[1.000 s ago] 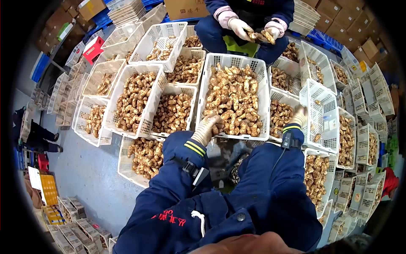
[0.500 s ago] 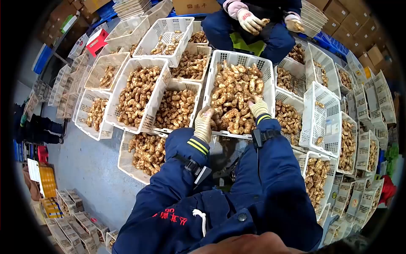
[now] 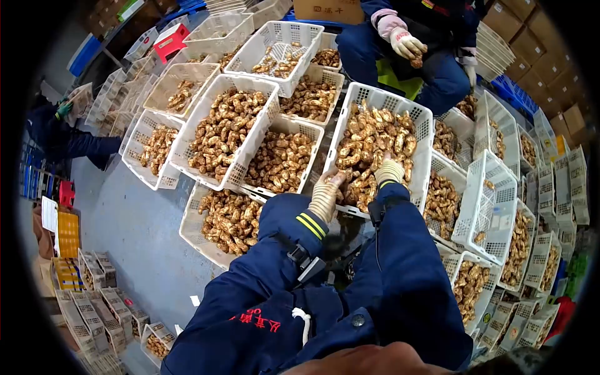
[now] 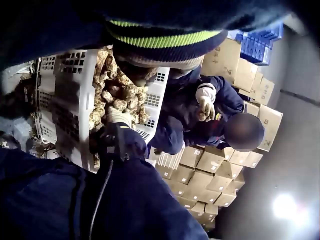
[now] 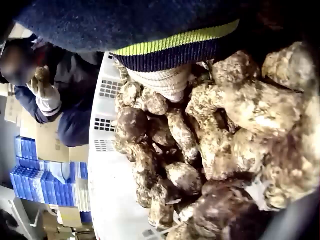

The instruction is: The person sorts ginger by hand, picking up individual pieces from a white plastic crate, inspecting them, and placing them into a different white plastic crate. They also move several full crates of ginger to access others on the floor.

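Note:
A white slatted crate (image 3: 350, 115) heaped with brown knobbly mushrooms (image 3: 375, 140) stands in front of my knees. My left hand (image 3: 326, 192), in a knit glove, sits at the crate's near rim against the pile; its fingers are hidden. My right hand (image 3: 389, 170), also gloved, reaches down into the mushrooms near the crate's front. In the right wrist view only the glove cuff (image 5: 167, 82) shows above the mushrooms (image 5: 210, 135), the fingers out of sight. The left wrist view shows the crate (image 4: 75, 110) and my right hand (image 4: 120, 117) on its pile.
Several more white crates of mushrooms (image 3: 228, 128) crowd the left, back and right, one of them (image 3: 490, 200) tilted at the right. A person in blue (image 3: 431, 37) sits opposite holding a piece. Cardboard boxes (image 3: 544, 69) are stacked behind. Bare grey floor (image 3: 137, 244) lies to my left.
My right hand left the tilted crate at the right and came into the middle crate's pile. My left hand stayed at the near rim. The head view swung left.

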### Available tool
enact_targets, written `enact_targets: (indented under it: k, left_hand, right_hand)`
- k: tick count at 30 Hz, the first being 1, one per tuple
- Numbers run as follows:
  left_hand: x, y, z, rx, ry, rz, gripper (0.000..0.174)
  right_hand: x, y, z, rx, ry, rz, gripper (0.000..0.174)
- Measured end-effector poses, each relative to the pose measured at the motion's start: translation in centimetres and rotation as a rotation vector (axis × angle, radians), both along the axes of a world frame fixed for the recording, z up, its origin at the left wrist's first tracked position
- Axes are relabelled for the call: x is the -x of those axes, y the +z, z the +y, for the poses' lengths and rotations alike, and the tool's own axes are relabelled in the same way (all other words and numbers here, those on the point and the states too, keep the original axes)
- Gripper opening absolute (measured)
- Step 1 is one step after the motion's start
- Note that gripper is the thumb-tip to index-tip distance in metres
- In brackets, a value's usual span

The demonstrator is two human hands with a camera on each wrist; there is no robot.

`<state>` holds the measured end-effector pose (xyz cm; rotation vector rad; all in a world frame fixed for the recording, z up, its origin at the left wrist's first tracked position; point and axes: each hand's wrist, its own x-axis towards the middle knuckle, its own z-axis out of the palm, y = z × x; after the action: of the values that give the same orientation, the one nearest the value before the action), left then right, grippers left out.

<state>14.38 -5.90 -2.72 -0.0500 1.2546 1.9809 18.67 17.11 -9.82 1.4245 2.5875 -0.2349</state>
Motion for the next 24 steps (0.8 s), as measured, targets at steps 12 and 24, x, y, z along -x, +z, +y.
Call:
enact_targets:
  k: [12, 24]
  left_hand:
    - [-0.2, 0.5, 0.9, -0.319, -0.168, -0.115, 0.046]
    - [-0.2, 3.6, -0.3, -0.432, -0.038, -0.340, 0.046]
  right_hand:
    - [-4.8, 6.2, 0.1, 1.321, -0.388, 1.311, 0.060]
    - [-6.1, 10.3, -7.5, 0.931, 0.391, 0.955, 0.043]
